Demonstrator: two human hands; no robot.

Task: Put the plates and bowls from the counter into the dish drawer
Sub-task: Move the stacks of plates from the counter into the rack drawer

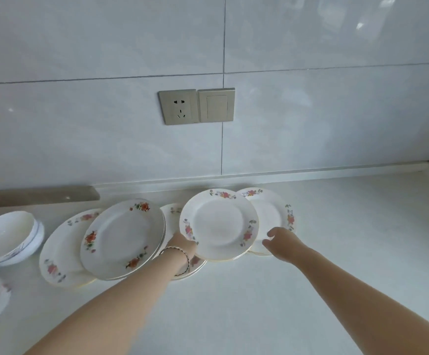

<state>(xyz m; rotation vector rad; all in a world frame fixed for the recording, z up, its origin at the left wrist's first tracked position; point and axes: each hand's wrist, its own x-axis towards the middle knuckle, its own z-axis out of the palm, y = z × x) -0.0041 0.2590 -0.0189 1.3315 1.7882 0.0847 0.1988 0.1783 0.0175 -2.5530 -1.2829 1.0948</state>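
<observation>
Here the floral plate [218,224] sat on the counter [297,290], overlapping a second plate [274,213] at its 3 o'clock. The left hand [185,243] pinched its rim at 8 o'clock. The right hand [281,239], fingers loosely curled and holding nothing, hovered at 4 o'clock. More plates [123,239] and stacked bowls [6,237] lay toward 9 o'clock.

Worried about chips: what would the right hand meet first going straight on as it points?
The right hand would probably first meet the near rim of the rightmost plate; depth is unclear.
</observation>
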